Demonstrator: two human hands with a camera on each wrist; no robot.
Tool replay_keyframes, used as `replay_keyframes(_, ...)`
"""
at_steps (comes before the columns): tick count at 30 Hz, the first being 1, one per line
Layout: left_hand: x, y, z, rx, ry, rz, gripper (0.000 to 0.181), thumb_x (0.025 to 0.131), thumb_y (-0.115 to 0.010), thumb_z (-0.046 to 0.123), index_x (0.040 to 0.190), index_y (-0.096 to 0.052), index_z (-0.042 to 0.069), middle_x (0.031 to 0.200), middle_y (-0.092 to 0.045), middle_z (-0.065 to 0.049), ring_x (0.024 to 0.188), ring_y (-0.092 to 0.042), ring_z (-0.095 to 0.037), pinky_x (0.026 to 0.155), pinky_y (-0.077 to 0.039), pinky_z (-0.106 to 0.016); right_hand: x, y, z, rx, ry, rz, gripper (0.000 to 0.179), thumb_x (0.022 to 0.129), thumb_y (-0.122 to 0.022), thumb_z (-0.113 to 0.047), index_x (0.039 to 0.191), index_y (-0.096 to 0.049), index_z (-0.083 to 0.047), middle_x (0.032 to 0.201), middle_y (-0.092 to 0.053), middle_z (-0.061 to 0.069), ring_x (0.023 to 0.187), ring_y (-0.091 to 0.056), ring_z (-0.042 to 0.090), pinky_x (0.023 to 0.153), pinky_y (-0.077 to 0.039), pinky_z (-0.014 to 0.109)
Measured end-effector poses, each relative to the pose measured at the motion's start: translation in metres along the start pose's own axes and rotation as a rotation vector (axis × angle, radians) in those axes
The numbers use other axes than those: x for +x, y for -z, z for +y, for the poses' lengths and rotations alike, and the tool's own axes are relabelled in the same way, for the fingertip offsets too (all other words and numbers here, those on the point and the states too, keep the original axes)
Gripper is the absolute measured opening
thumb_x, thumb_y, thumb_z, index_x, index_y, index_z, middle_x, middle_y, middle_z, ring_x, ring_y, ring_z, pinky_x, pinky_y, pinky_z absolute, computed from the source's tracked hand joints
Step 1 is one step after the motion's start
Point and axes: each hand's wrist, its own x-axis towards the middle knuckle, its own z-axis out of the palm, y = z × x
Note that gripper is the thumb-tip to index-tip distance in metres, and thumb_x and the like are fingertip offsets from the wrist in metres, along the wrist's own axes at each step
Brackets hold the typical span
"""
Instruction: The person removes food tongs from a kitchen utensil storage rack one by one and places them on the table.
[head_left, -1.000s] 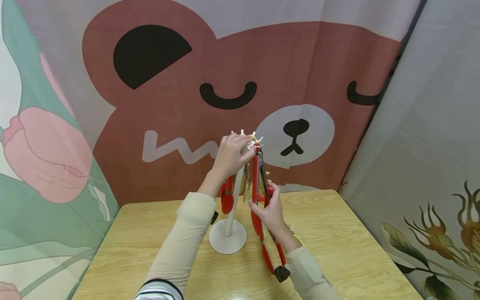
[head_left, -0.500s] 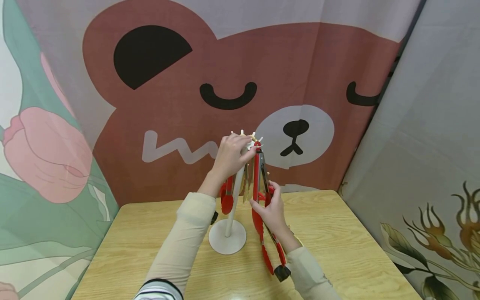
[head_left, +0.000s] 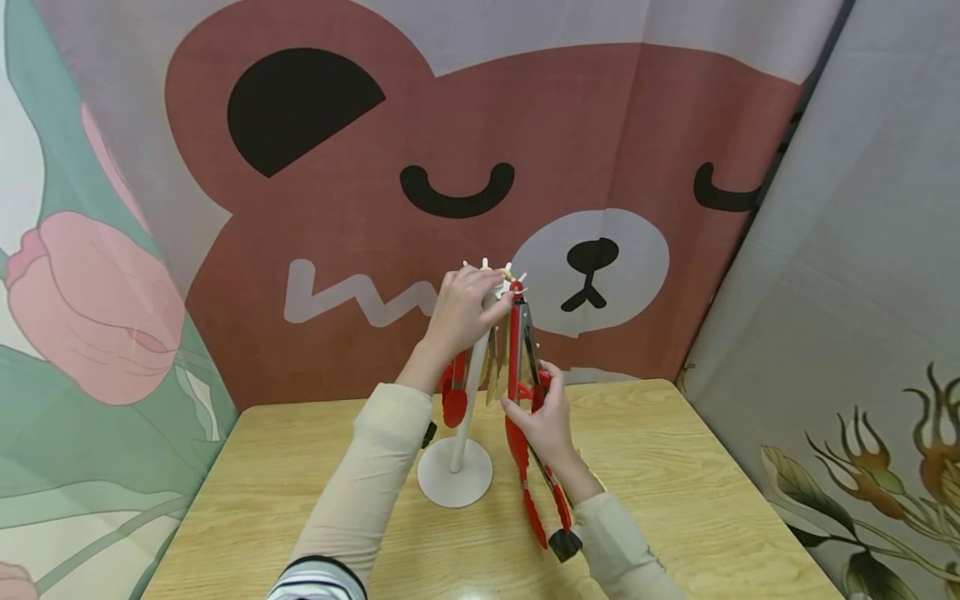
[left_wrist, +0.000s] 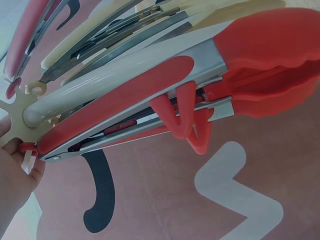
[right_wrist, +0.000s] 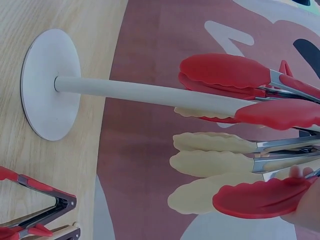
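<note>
A white hook stand (head_left: 474,375) with a round base stands upright on the table. My left hand (head_left: 465,304) grips its spoked top, the thumb in front and fingers over the hooks. Just to the right, my right hand (head_left: 545,421) holds a pair of red-tipped tongs (head_left: 514,350) by the lower part. Hinge end up, these tongs have their red loop right at a front hook. Another pair of red tongs (left_wrist: 120,100) hangs on the left side of the stand. Several cream-tipped tongs (right_wrist: 215,162) hang behind the held pair.
More red tongs (right_wrist: 45,192) lie on the wooden table (head_left: 660,492), partly behind my right wrist, with a cream-handled pair (right_wrist: 67,232) beside them. A curtain with a bear print (head_left: 570,142) closes off the back; patterned cloth stands at both sides.
The top of the held red tongs has shifted slightly to the right along the hook. Both hands stay almost where they were.
</note>
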Motion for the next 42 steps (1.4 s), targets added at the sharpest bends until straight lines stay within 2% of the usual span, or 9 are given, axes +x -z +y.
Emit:
replay_keyframes(6,0.0,0.0,0.0,0.0,0.007,-0.006,0.027,0.084,-0.057,0.022,0.101,-0.068,0.004,0.106,-0.063,-0.008,0.097,-0.056,-0.021,0.086,-0.037,-0.04,-0.001,0.002,0.001,-0.012,0.019,0.013,0.063,0.07,-0.071,0.003,0.12,-0.033,0.011,0.09,-0.047,0.025,0.053,-0.033,0.017,0.047,-0.031,0.027)
replay_keyframes(11,0.0,0.0,0.001,0.009,0.002,-0.006,0.028,0.084,-0.056,0.022,0.102,-0.068,0.004,0.107,-0.063,-0.009,0.097,-0.056,-0.022,0.085,-0.037,-0.041,-0.002,0.003,0.0,-0.003,0.027,0.027,0.063,0.069,-0.071,0.003,0.12,-0.035,0.011,0.088,-0.049,0.021,0.051,-0.034,0.021,0.045,-0.031,0.027)
replay_keyframes(17,0.0,0.0,0.001,0.009,-0.001,-0.007,0.028,0.084,-0.056,0.022,0.101,-0.068,0.004,0.107,-0.063,-0.009,0.098,-0.056,-0.022,0.086,-0.037,-0.042,-0.003,0.006,0.001,0.019,0.035,0.034,0.063,0.069,-0.071,0.003,0.12,-0.034,0.012,0.089,-0.048,0.02,0.055,-0.037,0.037,0.046,-0.033,0.025)
replay_keyframes(23,0.0,-0.001,0.001,0.013,-0.005,-0.002,0.027,0.085,-0.057,0.021,0.102,-0.068,0.003,0.106,-0.063,-0.009,0.096,-0.056,-0.023,0.084,-0.038,-0.041,-0.001,0.011,0.001,0.05,0.036,0.049,0.062,0.071,-0.069,0.003,0.121,-0.033,0.012,0.089,-0.047,0.017,0.054,-0.037,0.033,0.047,-0.032,0.021)
replay_keyframes(32,0.0,-0.001,-0.001,0.004,-0.011,0.004,0.027,0.085,-0.056,0.021,0.101,-0.068,0.003,0.106,-0.063,-0.009,0.095,-0.056,-0.023,0.083,-0.038,-0.041,-0.002,0.016,0.007,0.07,0.022,0.059,0.061,0.071,-0.07,0.003,0.119,-0.035,0.012,0.087,-0.05,0.017,0.057,-0.036,0.039,0.048,-0.032,0.023)
replay_keyframes(41,0.0,-0.001,0.0,-0.004,-0.007,0.004,0.027,0.084,-0.057,0.022,0.101,-0.068,0.003,0.106,-0.063,-0.009,0.097,-0.056,-0.023,0.084,-0.037,-0.041,-0.004,0.022,0.01,0.043,-0.016,0.043,0.063,0.071,-0.071,0.002,0.121,-0.033,0.012,0.088,-0.049,0.018,0.058,-0.036,0.042,0.049,-0.032,0.024)
replay_keyframes(42,0.0,-0.001,0.0,-0.003,-0.01,0.007,0.027,0.084,-0.057,0.022,0.101,-0.068,0.003,0.106,-0.063,-0.009,0.097,-0.056,-0.023,0.084,-0.037,-0.041,-0.005,0.023,0.016,0.041,-0.017,0.045,0.064,0.071,-0.071,0.001,0.121,-0.034,0.011,0.088,-0.049,0.017,0.059,-0.036,0.042,0.049,-0.032,0.023)
